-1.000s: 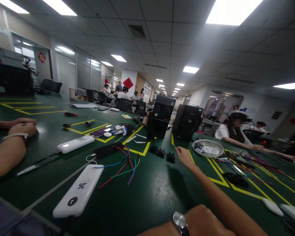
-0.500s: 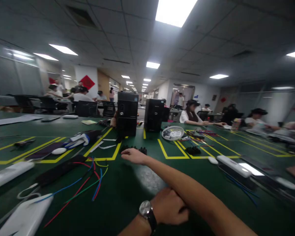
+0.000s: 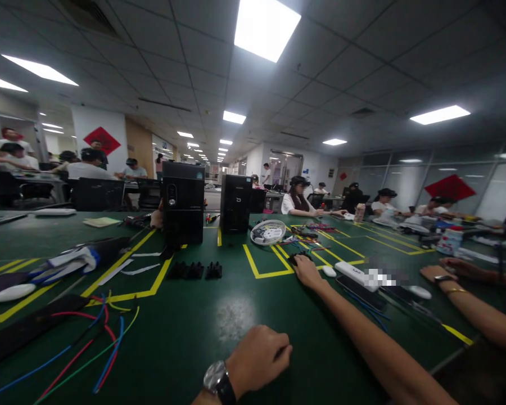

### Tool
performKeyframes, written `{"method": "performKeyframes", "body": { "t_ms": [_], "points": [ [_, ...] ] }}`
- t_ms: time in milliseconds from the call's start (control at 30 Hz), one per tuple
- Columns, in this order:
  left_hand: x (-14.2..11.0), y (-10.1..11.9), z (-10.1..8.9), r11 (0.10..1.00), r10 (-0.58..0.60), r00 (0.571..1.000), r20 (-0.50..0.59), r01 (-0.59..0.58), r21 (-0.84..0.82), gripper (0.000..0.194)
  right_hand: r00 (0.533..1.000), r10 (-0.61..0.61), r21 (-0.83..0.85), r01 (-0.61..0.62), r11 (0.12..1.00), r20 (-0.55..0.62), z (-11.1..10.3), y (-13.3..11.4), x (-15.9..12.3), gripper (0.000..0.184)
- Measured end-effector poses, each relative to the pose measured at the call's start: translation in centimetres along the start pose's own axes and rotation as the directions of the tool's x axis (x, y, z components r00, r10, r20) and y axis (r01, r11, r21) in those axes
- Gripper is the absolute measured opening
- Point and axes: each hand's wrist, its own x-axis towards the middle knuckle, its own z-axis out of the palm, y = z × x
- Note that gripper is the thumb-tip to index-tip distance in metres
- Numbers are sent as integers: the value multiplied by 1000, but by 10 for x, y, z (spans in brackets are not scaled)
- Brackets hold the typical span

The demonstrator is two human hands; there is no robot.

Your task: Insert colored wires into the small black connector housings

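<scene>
From my seat at the far end of the feed, the nearest thing I see is my left hand (image 3: pixel 259 357), low over the bench (image 3: pixel 172 326), its fingers folded into a loose fist; nothing shows in it. A watch (image 3: pixel 216 377) with a dark strap sits on that wrist. To its left, red, blue, green and yellow wires (image 3: pixel 118 342) lie loose, beside a long black item (image 3: pixel 34 322) that I cannot make out. My right arm stretches farther out, and my right hand (image 3: pixel 307 273) has its fingertips at a cluster of black parts (image 3: pixel 296 258) — whether they grip one or only touch it, I cannot tell, since the hand covers most of it. Just right of that hand lie a small white rounded object (image 3: pixel 329 271) and a long white device (image 3: pixel 351 274), with another person's hands (image 3: pixel 434 274) well off to the right. More black blocks (image 3: pixel 214 270) stand in a short row to the left of my right hand, near some white strips (image 3: pixel 141 270) and yellow tape lines (image 3: pixel 274 274). Beyond these sits a round white basket (image 3: pixel 281 234), then two black computer towers (image 3: pixel 183 202) — upright, with a gap between them. Past the towers, to the right, a person (image 3: pixel 297 199) in a white top is seated.
</scene>
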Motion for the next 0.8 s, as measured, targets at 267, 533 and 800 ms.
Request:
{"method": "performKeyframes", "body": {
  "t_ms": [267,533,800],
  "points": [
    [-1,-18,-11,930,-322,909,-266,250,-271,25,999,8,40,-6,999,-49,14,-33,-7,29],
    [0,-47,-8,830,-537,724,-433,362,-423,34,1000,19,347,-22,937,11,5,-48,-20,36],
    [2,-51,-13,140,-818,575,-21,162,-977,49,850,-492,723,460,516,-189,-33,-126,-65,60]
  ]
}}
